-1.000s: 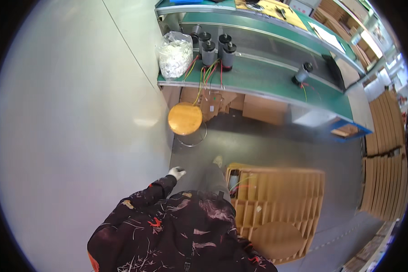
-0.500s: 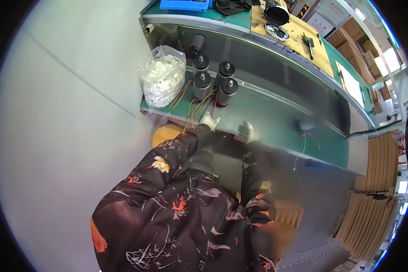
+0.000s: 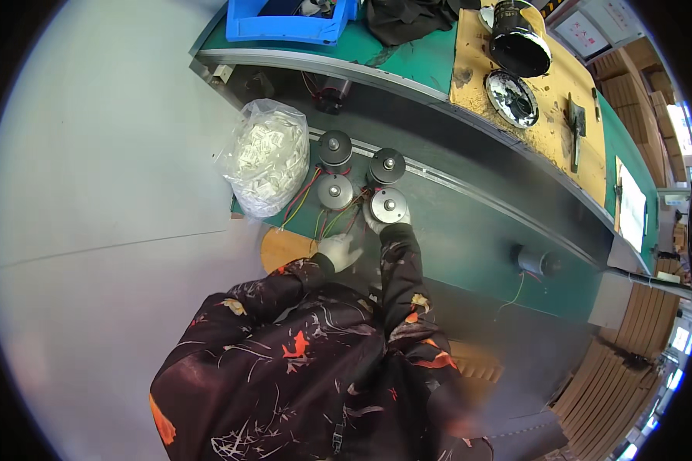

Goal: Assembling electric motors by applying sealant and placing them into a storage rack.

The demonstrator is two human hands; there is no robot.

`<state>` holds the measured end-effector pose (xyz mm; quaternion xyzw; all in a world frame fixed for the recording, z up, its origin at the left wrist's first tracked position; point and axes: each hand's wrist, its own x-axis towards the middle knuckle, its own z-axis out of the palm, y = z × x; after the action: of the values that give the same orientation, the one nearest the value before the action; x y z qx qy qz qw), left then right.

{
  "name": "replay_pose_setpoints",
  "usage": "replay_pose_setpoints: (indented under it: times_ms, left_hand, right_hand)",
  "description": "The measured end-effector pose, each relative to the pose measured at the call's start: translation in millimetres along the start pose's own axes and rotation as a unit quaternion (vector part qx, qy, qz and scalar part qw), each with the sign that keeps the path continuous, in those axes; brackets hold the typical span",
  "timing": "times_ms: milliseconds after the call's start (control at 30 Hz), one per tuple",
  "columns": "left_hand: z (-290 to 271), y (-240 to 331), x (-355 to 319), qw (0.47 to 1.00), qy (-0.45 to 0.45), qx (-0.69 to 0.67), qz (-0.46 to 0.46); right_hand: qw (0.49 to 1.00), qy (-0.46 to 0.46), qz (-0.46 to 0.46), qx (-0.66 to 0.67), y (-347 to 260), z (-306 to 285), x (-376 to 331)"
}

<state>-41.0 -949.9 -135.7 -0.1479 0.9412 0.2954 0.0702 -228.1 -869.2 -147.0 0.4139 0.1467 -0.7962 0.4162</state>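
Head: bag (image 3: 235, 163) holds white pieces (image 3: 272, 154); right hand (image 3: 374, 222) grips motor (image 3: 388, 206), left hand (image 3: 338, 251) spread.

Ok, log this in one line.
left hand: near wires | right hand: around front-right motor | other clustered motors: upright on bench | bag of white pieces: at left

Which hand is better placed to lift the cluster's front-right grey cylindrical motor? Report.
Likely the white-gloved right hand: it's against that motor; the white-gloved left hand sits apart from it.
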Motion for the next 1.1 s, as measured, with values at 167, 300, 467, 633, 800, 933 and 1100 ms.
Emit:
replay_pose_setpoints:
  times_ms: [167, 300, 467, 633, 800, 933, 1100]
  left_hand:
    - [23.2, -38.9, -1.8, 0.961, 0.122, -0.173, -0.176]
    - [0.5, -25.4, 15.4, 0.648, 0.084, -0.669, -0.353]
    - [-36.5, -16.1, 39.2, 0.453, 0.066, -0.805, -0.378]
    - [-75.1, -16.0, 84.3, 0.231, 0.084, -0.919, -0.308]
    - [-60.1, -26.2, 74.9, 0.226, 0.096, -0.881, -0.404]
    - [-39.6, 27.1, 28.0, 0.390, 0.074, -0.829, -0.394]
    - [-7.4, 48.7, 26.0, 0.535, -0.053, -0.733, -0.417]
  right_hand:
    - [0.980, 0.005, -0.039, -0.194, 9.6, -15.3, -16.3]
    - [0.967, 0.060, -0.165, -0.186, -22.1, -77.5, -47.8]
    - [0.979, -0.033, -0.187, -0.080, -65.7, -133.4, -164.1]
    - [0.914, -0.202, -0.343, -0.074, -63.0, -165.2, -279.2]
    - [0.870, -0.120, -0.477, 0.022, -75.8, -222.1, -296.6]
    - [0.830, -0.080, -0.527, 0.165, -80.2, -243.7, -321.1]
    - [0.768, -0.048, -0.584, 0.258, -90.5, -312.5, -350.6]
